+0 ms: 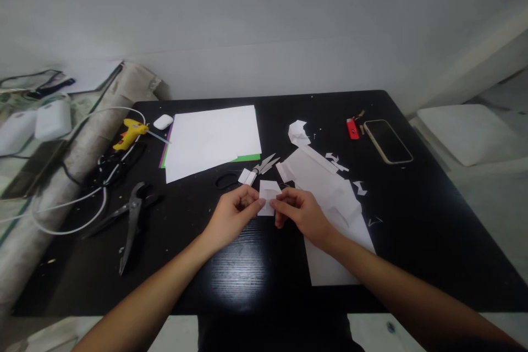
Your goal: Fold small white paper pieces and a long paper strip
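Note:
Both my hands meet over the middle of a black table point(412, 220) and pinch one small white paper piece point(269, 191). My left hand point(231, 214) grips its left edge with fingers closed. Fingers of my right hand point(300, 210) close on its right edge. Scissors point(251, 171) with black handles lie just behind the paper piece. A large cut white sheet point(330, 198) lies under and beside my right wrist.
A stack of white and coloured paper point(212, 140) lies at the back. On the left are a yellow glue gun point(128, 133), a white case point(163, 121), cables and black pliers point(132, 220). A red lighter point(352, 128), a phone point(388, 141) and paper scraps point(358, 187) lie to the right.

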The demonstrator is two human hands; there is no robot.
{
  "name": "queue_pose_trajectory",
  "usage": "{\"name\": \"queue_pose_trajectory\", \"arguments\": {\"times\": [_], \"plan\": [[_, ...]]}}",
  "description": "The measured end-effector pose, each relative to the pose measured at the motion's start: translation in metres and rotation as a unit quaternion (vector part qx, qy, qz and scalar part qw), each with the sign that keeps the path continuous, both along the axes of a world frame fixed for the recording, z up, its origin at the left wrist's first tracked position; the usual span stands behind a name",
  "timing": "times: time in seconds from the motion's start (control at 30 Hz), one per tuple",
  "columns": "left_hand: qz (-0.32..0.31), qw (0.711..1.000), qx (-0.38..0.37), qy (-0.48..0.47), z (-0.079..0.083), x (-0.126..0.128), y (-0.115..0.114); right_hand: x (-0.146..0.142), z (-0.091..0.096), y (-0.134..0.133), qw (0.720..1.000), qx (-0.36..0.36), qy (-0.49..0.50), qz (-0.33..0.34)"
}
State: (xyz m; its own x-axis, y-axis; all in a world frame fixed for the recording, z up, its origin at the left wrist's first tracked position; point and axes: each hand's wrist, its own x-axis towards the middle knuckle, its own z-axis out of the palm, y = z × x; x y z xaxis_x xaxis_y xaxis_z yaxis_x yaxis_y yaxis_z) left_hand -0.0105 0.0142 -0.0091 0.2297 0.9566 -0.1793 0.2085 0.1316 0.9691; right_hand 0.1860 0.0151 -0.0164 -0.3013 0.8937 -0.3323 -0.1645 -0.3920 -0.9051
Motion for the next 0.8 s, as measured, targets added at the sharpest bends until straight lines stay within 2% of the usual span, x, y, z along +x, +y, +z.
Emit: {"name": "queue_pose_trajectory", "arguments": {"times": [0.8], "plan": [[-0.016, 0.999, 0.025, 0.038, 0.0001, -0.0016, -0.0011, -0.0003, -0.0011, 0.0003, 1.0, -0.011, 0.01, -0.003]]}}
